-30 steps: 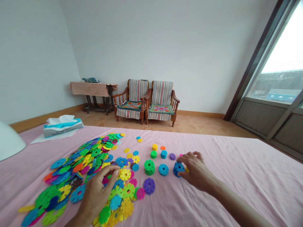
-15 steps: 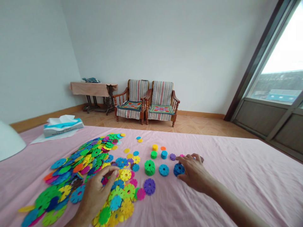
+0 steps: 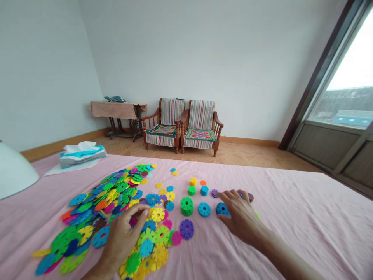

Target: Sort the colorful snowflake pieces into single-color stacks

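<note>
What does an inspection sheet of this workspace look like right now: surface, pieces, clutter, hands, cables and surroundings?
Surface: pink cloth, lightly creased.
Pieces: notched discs; a large loose pile at left, green stack and dark blue stack among small groups toward the right.
Clutter: tissue box and part of a white rounded object at far left.
Hands: left hand over the loose discs; right hand by the dark blue stack; grip unclear for both.
Cables: nothing seen.
Surroundings: two armchairs and a cloth-covered table by the walls; window at right.
</note>
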Motion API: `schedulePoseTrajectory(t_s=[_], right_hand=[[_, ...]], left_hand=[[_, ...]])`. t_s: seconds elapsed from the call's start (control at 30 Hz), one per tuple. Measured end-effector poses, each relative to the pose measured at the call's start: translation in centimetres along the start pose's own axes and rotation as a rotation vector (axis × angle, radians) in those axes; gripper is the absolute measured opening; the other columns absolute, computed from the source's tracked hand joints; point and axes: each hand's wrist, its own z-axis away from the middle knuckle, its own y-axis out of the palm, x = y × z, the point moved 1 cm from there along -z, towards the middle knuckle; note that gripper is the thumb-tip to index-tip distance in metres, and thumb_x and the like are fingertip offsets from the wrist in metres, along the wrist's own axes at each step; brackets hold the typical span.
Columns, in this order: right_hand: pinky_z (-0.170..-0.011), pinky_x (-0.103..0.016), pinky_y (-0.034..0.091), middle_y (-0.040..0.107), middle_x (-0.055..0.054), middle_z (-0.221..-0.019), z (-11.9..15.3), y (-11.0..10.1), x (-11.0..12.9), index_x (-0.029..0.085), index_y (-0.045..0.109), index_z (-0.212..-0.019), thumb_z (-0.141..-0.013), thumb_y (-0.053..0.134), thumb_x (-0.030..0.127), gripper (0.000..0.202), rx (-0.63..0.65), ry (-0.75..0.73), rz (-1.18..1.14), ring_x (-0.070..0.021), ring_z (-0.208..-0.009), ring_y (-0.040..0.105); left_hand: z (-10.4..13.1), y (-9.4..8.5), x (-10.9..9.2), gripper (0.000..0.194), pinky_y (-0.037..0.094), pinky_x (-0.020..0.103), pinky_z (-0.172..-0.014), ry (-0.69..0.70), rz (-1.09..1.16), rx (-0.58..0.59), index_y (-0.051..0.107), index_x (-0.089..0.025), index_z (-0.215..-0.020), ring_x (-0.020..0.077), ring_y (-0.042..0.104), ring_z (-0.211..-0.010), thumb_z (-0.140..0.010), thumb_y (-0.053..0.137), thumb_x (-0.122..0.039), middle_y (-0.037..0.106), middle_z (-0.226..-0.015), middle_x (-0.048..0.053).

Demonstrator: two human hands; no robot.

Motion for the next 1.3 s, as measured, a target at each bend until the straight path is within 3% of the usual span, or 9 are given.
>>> schedulePoseTrajectory(t_s=[0.1, 0.23, 0.33, 0.57, 0.87, 1.3], right_hand=[[-0.09, -0.039, 0.038, 0.063, -0.008, -0.107, 0.7, -0.2, 3.0, 0.02, 0.064, -0.108, -0.082, 0.059, 0.019, 0.027, 0.018, -0.012, -0.207, -0.0243, -0.098, 0.057], [-0.084, -0.03, 0.045, 0.061, -0.007, -0.106, 1.4, 1.2, 6.6, 0.022, 0.065, -0.105, -0.08, 0.056, 0.013, 0.028, 0.136, -0.038, -0.373, -0.0207, -0.095, 0.059], [-0.084, -0.028, 0.045, 0.06, -0.007, -0.106, 1.3, 2.3, 7.9, 0.021, 0.065, -0.104, -0.078, 0.055, 0.01, 0.03, 0.155, -0.035, -0.39, -0.0208, -0.096, 0.058], [-0.084, -0.029, 0.044, 0.059, -0.007, -0.102, 1.3, 3.4, 9.8, 0.019, 0.064, -0.095, -0.078, 0.055, 0.01, 0.021, 0.122, -0.063, -0.386, -0.0212, -0.097, 0.056], [-0.082, -0.033, 0.044, 0.06, -0.005, -0.099, 0.8, 4.9, 11.0, 0.022, 0.064, -0.09, -0.082, 0.057, 0.016, 0.012, 0.099, -0.095, -0.271, -0.0232, -0.094, 0.054], [-0.082, -0.036, 0.043, 0.059, -0.009, -0.099, 0.6, 4.4, 11.1, 0.018, 0.061, -0.088, -0.076, 0.058, 0.018, 0.012, 0.072, -0.095, -0.329, -0.0248, -0.094, 0.053]], left_hand=[[0.0, 0.2, 0.2, 0.029, 0.056, 0.029, -0.074, -0.003, -0.008, 0.017, 0.069, -0.022, -0.083, 0.0223, 0.072, -0.081, -0.081, 0.054, -0.047, 0.076, -0.083, 0.002], [0.1, 0.2, 0.1, 0.03, 0.056, 0.029, -0.073, -0.009, -0.004, 0.016, 0.069, -0.022, -0.082, 0.0223, 0.072, -0.079, -0.081, 0.053, -0.047, 0.076, -0.081, 0.003], [0.2, 0.0, 0.0, 0.03, 0.056, 0.029, -0.073, -0.006, 0.002, 0.014, 0.07, -0.022, -0.083, 0.0218, 0.072, -0.078, -0.081, 0.052, -0.047, 0.076, -0.08, 0.002], [0.1, -0.1, 0.2, 0.028, 0.055, 0.028, -0.073, 0.04, -0.033, -0.029, 0.069, -0.022, -0.083, 0.021, 0.072, -0.079, -0.083, 0.053, -0.045, 0.076, -0.08, 0.001], [0.3, 0.1, 0.4, 0.028, 0.055, 0.028, -0.074, 0.063, -0.053, 0.004, 0.069, -0.021, -0.087, 0.0208, 0.071, -0.081, -0.085, 0.052, -0.044, 0.076, -0.083, 0.002], [0.1, 0.2, 0.8, 0.029, 0.056, 0.028, -0.073, 0.048, -0.053, 0.008, 0.069, -0.022, -0.085, 0.0213, 0.072, -0.08, -0.083, 0.053, -0.047, 0.076, -0.082, 0.002]])
